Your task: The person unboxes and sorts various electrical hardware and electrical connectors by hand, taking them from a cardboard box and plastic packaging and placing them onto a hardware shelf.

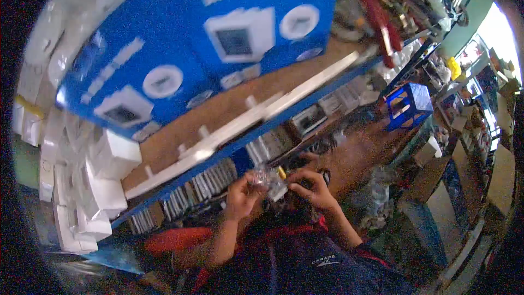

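Note:
In front of my torso, a small clear plastic bag (273, 182) is between my two hands. My left hand (243, 192) is closed on its left side, where a pinkish, shiny patch shows. At the bag's right edge, the curled fingers of my right hand (311, 187) pinch it. A small yellow piece (282, 172) shows at the top of the bag, close to the right fingertips. Something whitish lies lower in the bag, too blurred to name. Both hands are off the bench, in front of a shelf.
Blue printed cartons (180, 49) stand on a brown bench (180, 155) with a pale edge. White boxes (109, 186) are stacked at left. Rows of small boxes (213, 177) fill the shelf below. A blue plastic stool (412, 104) stands at right, near open cardboard boxes (436, 202).

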Demonstrator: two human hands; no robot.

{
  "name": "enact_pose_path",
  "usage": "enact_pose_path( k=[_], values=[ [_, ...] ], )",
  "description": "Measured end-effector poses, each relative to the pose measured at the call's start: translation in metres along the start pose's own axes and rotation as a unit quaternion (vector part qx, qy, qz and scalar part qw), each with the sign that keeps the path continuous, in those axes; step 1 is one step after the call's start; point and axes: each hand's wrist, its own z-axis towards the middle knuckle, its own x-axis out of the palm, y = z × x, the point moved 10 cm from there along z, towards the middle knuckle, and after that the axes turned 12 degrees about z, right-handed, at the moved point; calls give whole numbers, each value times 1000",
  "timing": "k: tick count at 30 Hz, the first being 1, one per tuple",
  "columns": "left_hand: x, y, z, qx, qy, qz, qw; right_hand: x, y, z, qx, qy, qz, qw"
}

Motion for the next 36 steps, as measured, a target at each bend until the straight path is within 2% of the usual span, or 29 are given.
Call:
enact_pose_path(
  k=[2,3,5,6,7,8,9,12,14,15,16,18,19,22,25,27,29,31,33,35,36],
  values=[
    [-29,3,-26,-21,-72,-38,996,21,-13,-10,23,-75,70,994],
    [-40,-4,-30,-12,-114,-45,992,20,-41,-11,-5,-57,44,997],
    [-55,-19,-34,-6,-177,-29,984,35,-73,-21,14,-43,136,990],
    [-63,-9,-36,-5,-191,-73,979,41,-79,-25,26,-37,181,982],
    [-69,10,-39,-10,-204,-117,972,51,-72,-31,33,-7,128,991],
    [-74,25,-44,-16,-217,-163,962,53,-80,-37,57,-37,123,990],
    [-70,29,-48,-83,-243,-197,946,58,-90,-43,81,-66,117,988],
    [-60,16,-44,-91,-150,-28,984,58,-108,-53,131,-159,125,970],
    [-49,39,-51,-66,-80,-77,992,43,-110,-51,143,-224,167,950],
    [-42,35,-53,-51,-50,-113,991,44,-105,-43,106,-180,234,949],
    [-36,30,-54,-35,-22,-149,988,42,-111,-42,122,-188,292,930],
    [-34,18,-57,7,30,-105,994,44,-119,-40,155,-200,403,879],
    [-32,13,-58,17,40,-102,994,41,-128,-35,138,-173,395,892],
    [-33,-3,-65,27,38,-133,990,38,-98,-34,85,-176,162,967],
    [-66,84,-76,-22,-36,-98,994,16,-140,-44,85,-256,150,951],
    [-75,80,-79,-13,-26,-94,995,36,-112,-38,87,-243,157,953],
    [-81,79,-84,-46,-25,-137,989,58,-90,-31,98,-226,168,955],
    [-82,80,-96,-115,-34,-229,966,80,-84,-23,116,-204,180,955],
    [-108,122,-102,-124,-63,-117,983,99,-82,-13,105,-177,182,962],
    [-122,141,-112,-160,-82,-120,976,116,-80,-6,109,-148,173,968],
    [-124,141,-117,-189,-85,-181,961,124,-79,-3,119,-133,162,970]
  ],
)
